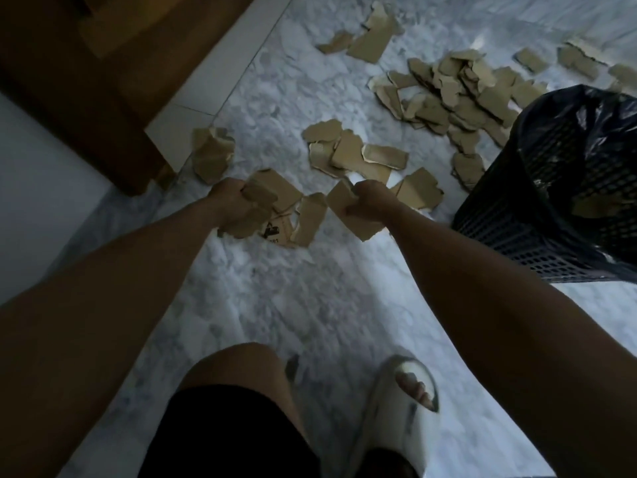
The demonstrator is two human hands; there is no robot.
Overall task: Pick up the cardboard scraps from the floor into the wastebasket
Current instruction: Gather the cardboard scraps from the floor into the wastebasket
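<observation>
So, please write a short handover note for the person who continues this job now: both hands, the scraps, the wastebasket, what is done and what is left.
Left hand grips a cardboard scrap; right hand grips another piece. Both are low over the floor.
Wastebasket, black-lined, stands at the right; at least one scrap is already inside.
Left to do: drop the two held pieces in, then collect the big pile beside the basket and the loose groups nearer the hands.

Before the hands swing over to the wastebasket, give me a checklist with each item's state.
1. Left hand grip on a cardboard scrap: ok.
2. Right hand grip on its scrap: ok.
3. Wastebasket upright, liner open: ok.
4. Path from right hand to wastebasket free: ok.
5. Room left inside the wastebasket: cannot tell.
6. Floor cleared of scraps: not ok; big pile remains.
</observation>
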